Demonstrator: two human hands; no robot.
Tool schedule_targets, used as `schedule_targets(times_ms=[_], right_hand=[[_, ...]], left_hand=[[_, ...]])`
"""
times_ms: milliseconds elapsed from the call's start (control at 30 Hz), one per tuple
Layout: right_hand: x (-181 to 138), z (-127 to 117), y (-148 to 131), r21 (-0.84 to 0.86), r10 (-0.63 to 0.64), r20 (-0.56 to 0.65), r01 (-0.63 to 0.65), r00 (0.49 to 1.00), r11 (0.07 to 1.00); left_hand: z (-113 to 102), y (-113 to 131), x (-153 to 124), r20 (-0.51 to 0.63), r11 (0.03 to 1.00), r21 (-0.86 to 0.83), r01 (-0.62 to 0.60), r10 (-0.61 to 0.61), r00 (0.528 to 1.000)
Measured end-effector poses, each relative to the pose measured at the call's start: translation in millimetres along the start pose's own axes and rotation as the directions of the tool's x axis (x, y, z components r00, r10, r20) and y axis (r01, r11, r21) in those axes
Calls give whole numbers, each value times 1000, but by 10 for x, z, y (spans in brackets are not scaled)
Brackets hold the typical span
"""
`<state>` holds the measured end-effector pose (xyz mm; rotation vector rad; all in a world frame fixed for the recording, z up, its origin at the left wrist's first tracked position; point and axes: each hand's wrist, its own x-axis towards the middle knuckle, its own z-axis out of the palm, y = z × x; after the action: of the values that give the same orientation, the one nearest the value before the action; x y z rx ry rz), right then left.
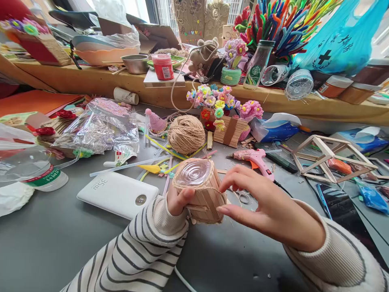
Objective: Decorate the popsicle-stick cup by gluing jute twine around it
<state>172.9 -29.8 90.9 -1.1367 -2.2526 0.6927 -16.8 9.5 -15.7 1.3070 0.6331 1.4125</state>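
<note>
My left hand (pixel 179 199) grips a small pot (pixel 200 188) clad in wooden sticks and bound with twine; its clear plastic bottom faces up. My right hand (pixel 267 207) is beside the pot, thumb and fingertips pinched at the twine on its right side. Both sleeves are striped. A ball of jute twine (pixel 186 134) lies just behind the pot, and a pink glue gun (pixel 255 157) rests to the right on the grey table (pixel 45 239).
A white power bank (pixel 118 194) lies left of my hands, with a clear plastic bag (pixel 97 125) beyond it. A wooden stick frame (pixel 331 156), a phone (pixel 334 198) and small scissors (pixel 243 197) sit at right. Pipe-cleaner flowers (pixel 219 103) and a cluttered wooden shelf (pixel 91 79) are behind.
</note>
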Motion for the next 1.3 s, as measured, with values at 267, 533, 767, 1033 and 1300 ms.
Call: schedule_targets(times_ms=[267, 533, 767, 1033, 1300], right_hand=[[22, -21, 23, 218, 75, 1, -74, 997, 973], [63, -70, -6, 358, 130, -140, -72, 982, 931], [67, -73, 17, 281, 82, -236, -13, 968, 960], [49, -92, 51, 173, 33, -248, 11, 968, 985], [22, -131, -67, 111, -68, -227, 95, 972, 989]], left_hand=[[25, 19, -20, -13, 994, -107, 39, -40, 999], [48, 35, -49, -8, 983, -168, 68, -70, 997], [55, 82, -21, 90, 989, -131, 63, -52, 995], [40, 123, 14, 149, 992, -117, 49, -31, 988], [129, 251, 10, 266, 976, -136, 171, -130, 955]])
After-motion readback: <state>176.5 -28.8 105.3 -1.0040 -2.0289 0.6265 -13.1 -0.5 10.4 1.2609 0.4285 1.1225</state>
